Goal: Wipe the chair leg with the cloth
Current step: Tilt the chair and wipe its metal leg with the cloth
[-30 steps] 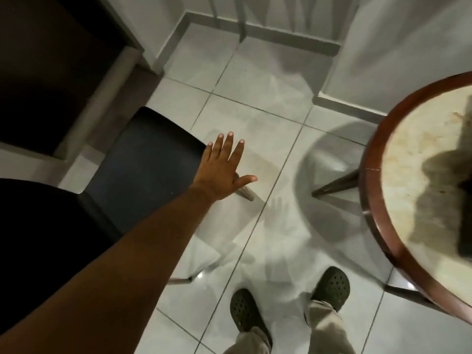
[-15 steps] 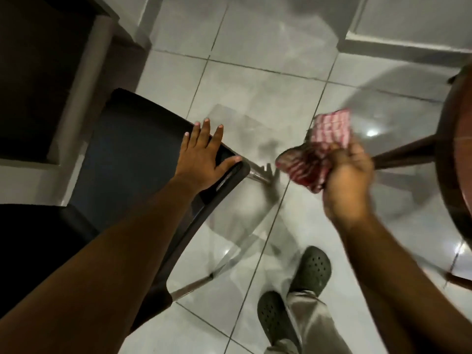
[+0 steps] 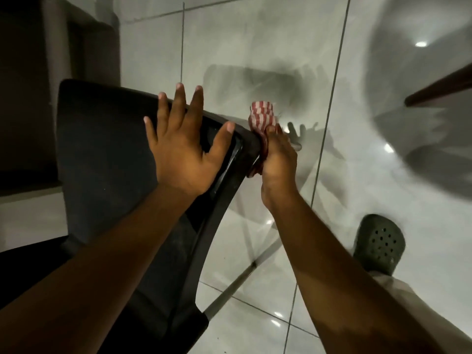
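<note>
A black chair (image 3: pixel 102 159) stands at the left on the tiled floor. My left hand (image 3: pixel 184 152) lies flat on the seat's front right corner, fingers spread. My right hand (image 3: pixel 279 159) is closed on a bunched red-and-white striped cloth (image 3: pixel 263 116), held right beside that seat corner where the front leg starts. That front leg is mostly hidden behind the cloth and hand. A second metal chair leg (image 3: pixel 237 282) slants out from under the seat lower down.
A dark wooden table leg (image 3: pixel 439 90) reaches in from the right edge. My foot in a dark green clog (image 3: pixel 380 244) stands at the lower right. A dark doorway and wall base (image 3: pixel 56 47) lie at the upper left.
The view has dropped closer to the chair. My right hand has brought the cloth left and down to the seat's front corner. My left hand stays on the seat.
</note>
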`<state>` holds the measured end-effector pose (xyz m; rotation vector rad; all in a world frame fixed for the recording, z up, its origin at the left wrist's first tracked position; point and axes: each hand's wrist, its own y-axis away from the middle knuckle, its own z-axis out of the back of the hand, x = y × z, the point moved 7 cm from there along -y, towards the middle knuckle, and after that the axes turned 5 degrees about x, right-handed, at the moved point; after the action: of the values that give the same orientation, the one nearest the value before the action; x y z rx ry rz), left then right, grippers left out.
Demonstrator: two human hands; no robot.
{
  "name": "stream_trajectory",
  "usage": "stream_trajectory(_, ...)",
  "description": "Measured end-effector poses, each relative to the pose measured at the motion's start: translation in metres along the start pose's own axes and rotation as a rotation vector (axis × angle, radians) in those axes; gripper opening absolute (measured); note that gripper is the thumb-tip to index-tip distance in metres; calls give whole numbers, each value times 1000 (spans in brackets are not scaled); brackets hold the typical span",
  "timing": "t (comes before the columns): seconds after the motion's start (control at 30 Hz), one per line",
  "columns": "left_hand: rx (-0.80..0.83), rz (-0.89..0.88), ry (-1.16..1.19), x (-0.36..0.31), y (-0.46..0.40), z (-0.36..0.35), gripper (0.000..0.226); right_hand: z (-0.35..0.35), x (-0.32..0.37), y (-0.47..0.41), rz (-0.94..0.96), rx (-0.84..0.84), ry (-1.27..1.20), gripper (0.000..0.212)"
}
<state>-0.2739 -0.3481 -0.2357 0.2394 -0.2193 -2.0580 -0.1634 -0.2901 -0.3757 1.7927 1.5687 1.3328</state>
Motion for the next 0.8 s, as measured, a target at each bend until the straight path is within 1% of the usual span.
stream_trajectory(0.13,15,-6,-1,-2,1,0,80,-4,-8,-14,-20,-19,14,59)
stream_trajectory(0.17,25,-9,-1,-2,0,0,80,-6,-9,-16,-6,-16,12,57)
stream_trajectory(0.23,35,-15,-9,-2,-2,-1,81,-5,-14,-29,17,-27,25,45)
stream_trajectory(0.27,30,-16,-10,-2,-2,-1,82,0,-20,-37,7,-61,-13,44)
stream_trajectory(0.33,19,-17,2,-1,-3,-2,83,12,-31,-56,-84,-126,-172,46)
stream_trajectory(0.37,17,-20,13,-1,-2,-2,83,20,-35,-66,-115,-155,-189,43)
stream_trajectory(0.43,19,-26,36,-1,0,-2,82,36,-41,-87,-142,-182,-93,37)
stream_trajectory(0.53,39,-24,53,-2,1,-3,80,56,-46,-118,-132,-144,-7,33)
stream_trajectory(0.63,55,-22,32,-2,1,-4,80,69,-44,-140,-139,-85,-44,24)
stream_trajectory(0.73,29,-30,37,0,2,-3,79,75,-42,-152,-139,4,23,22)
stream_trajectory(0.8,19,-29,52,1,3,-3,78,77,-42,-150,-146,13,27,22)
